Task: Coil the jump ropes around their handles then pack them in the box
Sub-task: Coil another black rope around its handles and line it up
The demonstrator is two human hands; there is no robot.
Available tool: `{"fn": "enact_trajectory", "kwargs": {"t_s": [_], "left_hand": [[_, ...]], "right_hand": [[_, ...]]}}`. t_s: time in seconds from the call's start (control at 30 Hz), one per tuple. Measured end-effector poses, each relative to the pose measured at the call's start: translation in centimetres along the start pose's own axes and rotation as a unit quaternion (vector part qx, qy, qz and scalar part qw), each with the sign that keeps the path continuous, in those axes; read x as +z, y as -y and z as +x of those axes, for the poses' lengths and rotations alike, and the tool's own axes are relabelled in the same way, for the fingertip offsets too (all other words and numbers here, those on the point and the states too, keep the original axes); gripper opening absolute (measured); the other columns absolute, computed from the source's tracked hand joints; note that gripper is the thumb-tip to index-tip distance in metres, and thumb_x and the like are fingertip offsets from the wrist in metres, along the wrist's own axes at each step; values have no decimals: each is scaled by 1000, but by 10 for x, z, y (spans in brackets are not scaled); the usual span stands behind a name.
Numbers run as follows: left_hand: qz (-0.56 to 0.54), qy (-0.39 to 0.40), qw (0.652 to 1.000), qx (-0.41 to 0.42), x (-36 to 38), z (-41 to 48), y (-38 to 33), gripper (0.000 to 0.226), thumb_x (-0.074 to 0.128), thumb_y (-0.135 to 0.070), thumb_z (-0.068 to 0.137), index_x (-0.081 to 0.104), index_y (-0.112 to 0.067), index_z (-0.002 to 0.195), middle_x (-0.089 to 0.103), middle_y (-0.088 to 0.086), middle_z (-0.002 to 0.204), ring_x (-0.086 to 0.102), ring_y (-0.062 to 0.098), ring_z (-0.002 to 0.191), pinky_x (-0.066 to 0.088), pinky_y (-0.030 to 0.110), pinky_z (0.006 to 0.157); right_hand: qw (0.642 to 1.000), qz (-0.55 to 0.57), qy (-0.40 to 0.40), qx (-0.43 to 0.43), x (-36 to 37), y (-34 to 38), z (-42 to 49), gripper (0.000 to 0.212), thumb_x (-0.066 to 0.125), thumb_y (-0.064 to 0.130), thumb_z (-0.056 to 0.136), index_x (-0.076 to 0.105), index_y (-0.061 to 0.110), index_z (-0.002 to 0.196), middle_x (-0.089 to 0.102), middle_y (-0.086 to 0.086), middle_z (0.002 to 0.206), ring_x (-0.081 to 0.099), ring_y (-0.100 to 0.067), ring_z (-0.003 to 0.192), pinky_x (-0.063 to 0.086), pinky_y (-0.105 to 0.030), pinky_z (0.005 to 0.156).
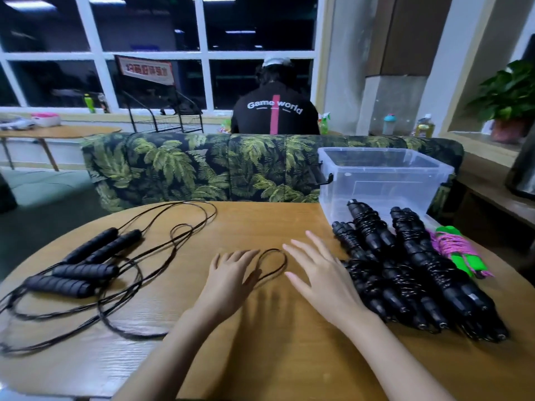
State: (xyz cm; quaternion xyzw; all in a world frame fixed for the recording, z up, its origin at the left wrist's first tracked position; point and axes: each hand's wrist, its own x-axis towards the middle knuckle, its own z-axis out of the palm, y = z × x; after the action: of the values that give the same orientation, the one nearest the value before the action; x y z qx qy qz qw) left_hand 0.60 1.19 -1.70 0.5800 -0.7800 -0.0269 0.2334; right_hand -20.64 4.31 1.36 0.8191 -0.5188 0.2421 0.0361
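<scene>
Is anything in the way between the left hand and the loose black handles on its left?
No solid thing. Only bare table and thin loops of the ropes' own cord lie between the left hand and the foam handles.

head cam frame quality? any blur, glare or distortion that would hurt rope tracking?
Head view: the wide-angle lens bows the window bars and the table edge. Ceiling lights reflect in the dark panes. Soft shadows lie under the left hand and right hand, and the fingertips look slightly smeared. The coiled black ropes merge into a low-contrast mass. The uncoiled ropes read clearly.
</scene>
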Motion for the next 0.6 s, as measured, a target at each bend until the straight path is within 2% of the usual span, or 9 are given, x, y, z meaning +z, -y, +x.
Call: {"fn": "enact_trajectory", "kwargs": {"t_s": [0.13, 0.23, 0.33, 0.5, 0.6], "left_hand": [[28, -22, 999, -30, -25, -23, 48, 49, 46, -44, 100, 38, -34, 148, 45, -10, 148, 39, 17, 136, 25, 44, 116], [39, -49, 996, -60, -41, -40, 86, 46, 53, -39, 99, 47, -31, 143, 51, -7, 144, 44, 20, 134, 28, 45, 113], [51, -59, 993, -85, -56, -51, 126, 43, 60, -35, 95, 54, -30, 137, 57, -5, 139, 49, 23, 130, 34, 50, 109], [60, -63, 987, -134, -81, -64, 193, 43, 67, -32, 92, 58, -29, 134, 58, -5, 137, 49, 24, 129, 33, 53, 107], [89, -56, 979, -175, -93, -72, 227, 45, 66, -40, 91, 57, -30, 135, 56, -4, 140, 47, 25, 130, 31, 52, 109]], "right_hand": [[997, 32, -8, -70, 31, 44, 30, 48, 58, 36, 97, 49, 27, 143, 48, 7, 147, 23, -19, 148, 34, -42, 112], [993, 24, -18, -117, 56, 76, 53, 46, 68, 32, 91, 58, 24, 136, 60, 3, 136, 41, -27, 139, 46, -44, 102], [988, 35, -9, -149, 79, 102, 75, 45, 69, 30, 90, 59, 23, 134, 62, 2, 133, 44, -29, 137, 46, -43, 101], [981, 44, 3, -190, 113, 139, 110, 43, 74, 27, 86, 65, 20, 128, 66, 1, 126, 52, -30, 129, 48, -42, 99], [974, 70, 19, -213, 133, 163, 132, 41, 69, 26, 90, 64, 17, 129, 65, -1, 128, 49, -30, 130, 43, -44, 104]]}}
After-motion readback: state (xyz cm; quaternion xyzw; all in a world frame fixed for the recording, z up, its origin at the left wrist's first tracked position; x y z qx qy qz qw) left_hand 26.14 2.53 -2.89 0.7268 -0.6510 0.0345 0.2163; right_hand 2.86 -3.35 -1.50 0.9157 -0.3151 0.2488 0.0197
